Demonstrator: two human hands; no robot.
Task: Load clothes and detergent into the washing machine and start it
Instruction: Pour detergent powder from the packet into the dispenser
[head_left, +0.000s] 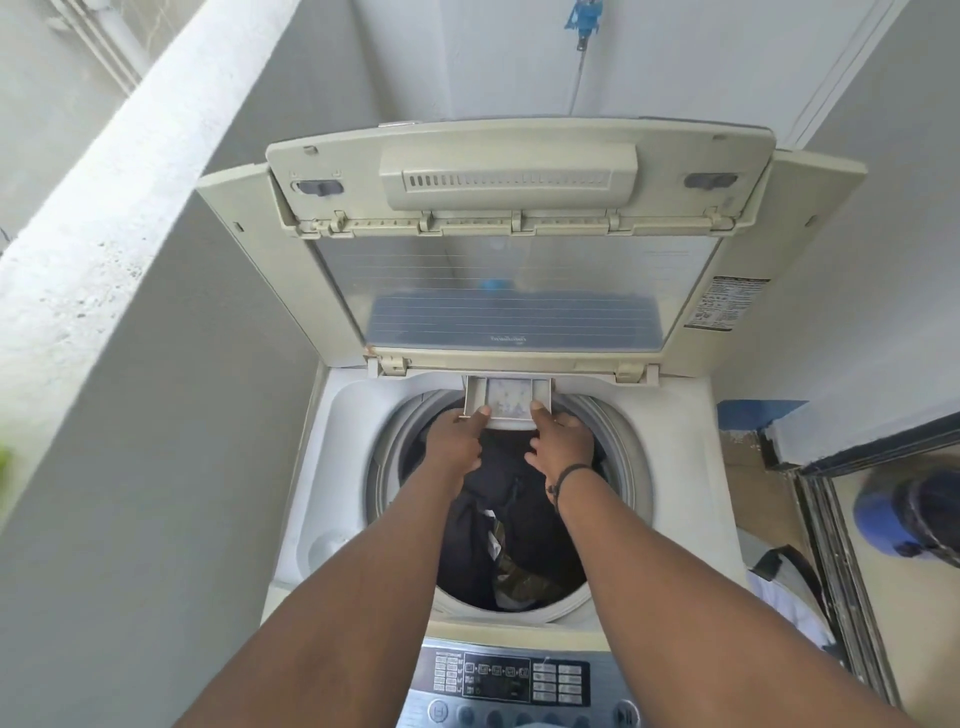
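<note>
A top-loading washing machine (343, 415) stands below me with its folding lid (514, 291) raised. Dark clothes (498, 525) lie in the drum. At the back rim, a small detergent drawer (508, 399) is pulled out over the drum, with pale powder showing in it. My left hand (454, 441) grips the drawer's front left edge. On the front right edge rests my right hand (561, 441), its fingers on the drawer. A black cord is around the right wrist. The control panel (514, 680) with buttons lies at the bottom edge.
A grey concrete wall (130, 415) runs close along the left. A blue tap (584, 18) hangs on the back wall. To the right are a metal door frame (826, 519), a blue container (904, 512) and a white bag (784, 587).
</note>
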